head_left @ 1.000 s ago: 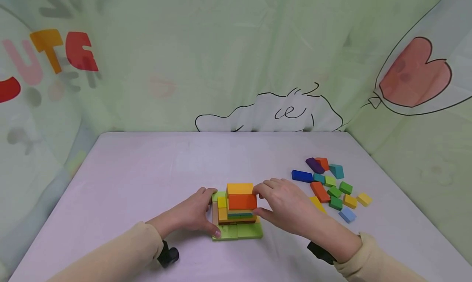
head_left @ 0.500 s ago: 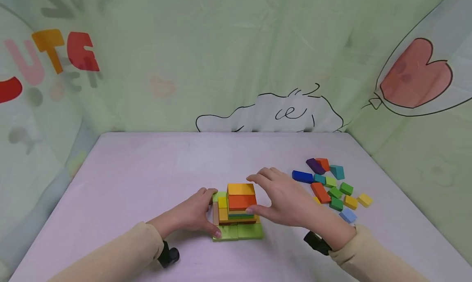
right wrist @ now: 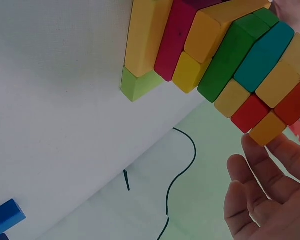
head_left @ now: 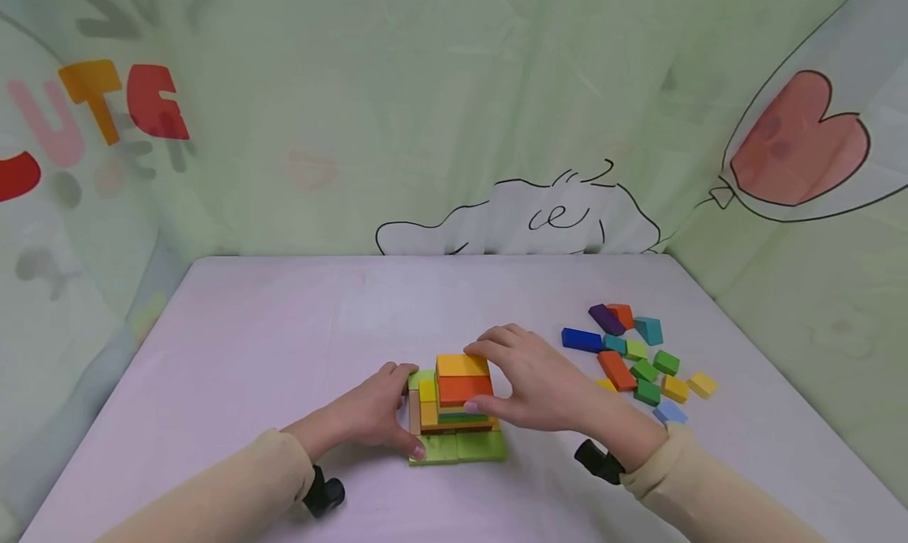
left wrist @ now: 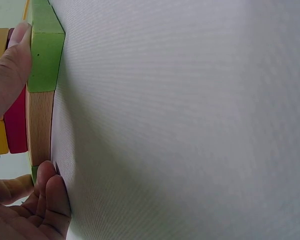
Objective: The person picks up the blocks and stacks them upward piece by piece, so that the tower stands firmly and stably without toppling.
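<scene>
A layered stack of coloured wooden blocks (head_left: 464,391) stands on the table in front of me, with green blocks (head_left: 481,446) along its front base. My left hand (head_left: 372,405) grips the base from the left, thumb on the front green block and fingers at the back corner. In the left wrist view a bare wood block (left wrist: 40,127) shows between thumb and fingers. My right hand (head_left: 542,381) spans the upper layers from the right, thumb at the front face. In the right wrist view its fingertips touch the back edge of an orange block (right wrist: 268,128).
Loose blocks lie to the right, among them a dark blue one (head_left: 582,340), a red-orange one (head_left: 615,370), a purple one (head_left: 606,319) and several green ones. A patterned cloth wall (head_left: 319,117) rises behind the table (head_left: 284,314). Black wrist cameras sit beneath both wrists.
My right hand has shifted left and reached its fingers over behind the top of the stack, its thumb moving onto the front face. The left hand stays in place.
</scene>
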`<state>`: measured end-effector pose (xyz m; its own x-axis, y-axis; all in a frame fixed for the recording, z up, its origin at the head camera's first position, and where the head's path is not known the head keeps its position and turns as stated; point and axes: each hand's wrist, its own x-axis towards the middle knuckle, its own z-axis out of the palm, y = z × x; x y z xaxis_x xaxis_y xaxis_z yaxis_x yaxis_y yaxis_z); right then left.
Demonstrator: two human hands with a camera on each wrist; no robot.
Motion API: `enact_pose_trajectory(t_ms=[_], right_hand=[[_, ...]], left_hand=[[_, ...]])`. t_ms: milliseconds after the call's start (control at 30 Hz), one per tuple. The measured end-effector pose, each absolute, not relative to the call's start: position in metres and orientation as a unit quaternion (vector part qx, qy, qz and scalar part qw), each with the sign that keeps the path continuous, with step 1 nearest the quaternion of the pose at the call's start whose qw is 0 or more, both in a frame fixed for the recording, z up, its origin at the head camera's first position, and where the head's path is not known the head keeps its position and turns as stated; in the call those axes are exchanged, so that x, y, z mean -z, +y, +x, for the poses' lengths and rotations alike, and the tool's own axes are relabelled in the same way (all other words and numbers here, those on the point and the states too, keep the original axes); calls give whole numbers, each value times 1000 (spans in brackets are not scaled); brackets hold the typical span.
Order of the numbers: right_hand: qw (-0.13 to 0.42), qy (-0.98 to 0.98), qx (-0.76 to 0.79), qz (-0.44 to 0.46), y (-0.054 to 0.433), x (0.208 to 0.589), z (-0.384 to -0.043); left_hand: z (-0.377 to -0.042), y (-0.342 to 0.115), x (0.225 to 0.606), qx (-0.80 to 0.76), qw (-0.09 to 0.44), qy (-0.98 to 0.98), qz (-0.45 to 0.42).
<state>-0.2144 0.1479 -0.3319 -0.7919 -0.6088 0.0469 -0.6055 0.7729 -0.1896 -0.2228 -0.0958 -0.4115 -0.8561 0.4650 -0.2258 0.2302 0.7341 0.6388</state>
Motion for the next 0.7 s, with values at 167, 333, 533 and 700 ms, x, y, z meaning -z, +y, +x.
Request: enact_pose_trajectory(t_ms=[167,333,533,700], right_hand=[[13,942,100,-321,147,332,-214],[26,947,110,-299,150,330,-212],[-11,957,136,-258,182,323,-216],[-11,964,142,-224,230,330,-230]], left_hand=[[-223,-96,411,-311,188,912,191],[-222,-95,412,-314,187,911,193],[-222,-95,412,-311,182,912,194],[-221,-95,410,-310,184,913,189]])
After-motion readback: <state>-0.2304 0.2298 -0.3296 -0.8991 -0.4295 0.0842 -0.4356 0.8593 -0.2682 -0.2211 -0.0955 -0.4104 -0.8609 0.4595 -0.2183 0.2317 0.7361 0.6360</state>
